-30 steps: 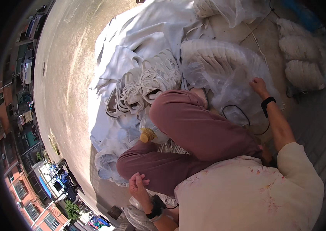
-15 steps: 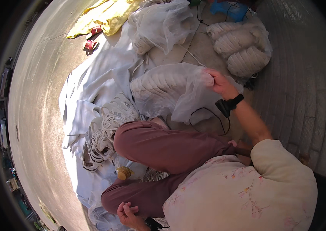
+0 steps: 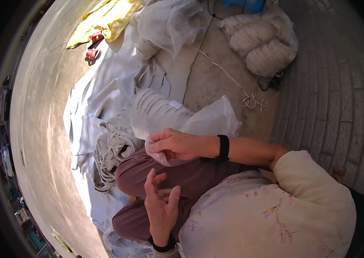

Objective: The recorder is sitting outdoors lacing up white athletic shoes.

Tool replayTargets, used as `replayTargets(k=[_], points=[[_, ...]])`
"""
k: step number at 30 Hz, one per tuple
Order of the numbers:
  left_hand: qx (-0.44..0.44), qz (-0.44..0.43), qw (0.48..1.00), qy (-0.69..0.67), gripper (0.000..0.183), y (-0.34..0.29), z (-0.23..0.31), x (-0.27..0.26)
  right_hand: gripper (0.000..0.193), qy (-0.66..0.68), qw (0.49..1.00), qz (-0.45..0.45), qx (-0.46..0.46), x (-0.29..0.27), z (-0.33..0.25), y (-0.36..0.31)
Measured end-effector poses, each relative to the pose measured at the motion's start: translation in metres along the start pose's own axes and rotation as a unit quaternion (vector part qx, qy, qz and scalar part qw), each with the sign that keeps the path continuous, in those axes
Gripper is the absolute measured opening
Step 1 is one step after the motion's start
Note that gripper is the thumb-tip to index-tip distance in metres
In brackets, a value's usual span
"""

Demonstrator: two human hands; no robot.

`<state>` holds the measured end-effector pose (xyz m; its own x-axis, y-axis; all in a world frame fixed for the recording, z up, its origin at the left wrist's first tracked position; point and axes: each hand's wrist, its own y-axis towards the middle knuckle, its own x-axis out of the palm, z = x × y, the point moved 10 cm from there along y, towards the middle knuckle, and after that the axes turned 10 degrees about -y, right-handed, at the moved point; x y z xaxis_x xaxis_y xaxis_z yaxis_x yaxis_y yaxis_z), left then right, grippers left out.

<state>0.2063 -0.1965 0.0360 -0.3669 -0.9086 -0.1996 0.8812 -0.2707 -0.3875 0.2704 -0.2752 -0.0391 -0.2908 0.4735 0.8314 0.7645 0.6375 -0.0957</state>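
Observation:
My right hand (image 3: 174, 145) has its fingers pinched on the edge of a translucent plastic bag (image 3: 212, 115), just above my bent knee. Inside the bag lies a row of pale, ribbed pieces (image 3: 154, 105) nested closely together, with a small white label on top. My left hand (image 3: 161, 206) is raised in front of my thigh, palm up, fingers apart and holding nothing. Left of my knee, beside the bag, a heap of pale grey laced shoe uppers (image 3: 111, 148) rests on a white sheet (image 3: 100, 96).
Another translucent bag (image 3: 169, 26) lies at the back, and a filled bag of similar pale pieces (image 3: 261, 41) sits back right. A loose white cord (image 3: 225, 71) crosses the floor. Red slippers (image 3: 91, 54) and a yellow cloth (image 3: 106, 19) lie far left. Brickwork (image 3: 332, 107) borders the right side.
My right hand has come left and toward me, drawing the bag's edge along. My left hand has risen from beside my knee and opened. The white cord now shows fully.

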Motion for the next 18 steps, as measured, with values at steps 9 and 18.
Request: replayTargets(k=[9,18], points=[[-0.175,-0.048,0.969,-0.17,0.029,0.053,-0.04,0.035,0.011,-0.137,0.988,0.075,0.015,0.013,-0.006,-0.019],[-0.116,0.015,0.944,-0.308,0.017,0.063,-0.05,0.015,0.02,-0.418,0.898,0.129,-0.05,0.002,-0.094,-0.055]])
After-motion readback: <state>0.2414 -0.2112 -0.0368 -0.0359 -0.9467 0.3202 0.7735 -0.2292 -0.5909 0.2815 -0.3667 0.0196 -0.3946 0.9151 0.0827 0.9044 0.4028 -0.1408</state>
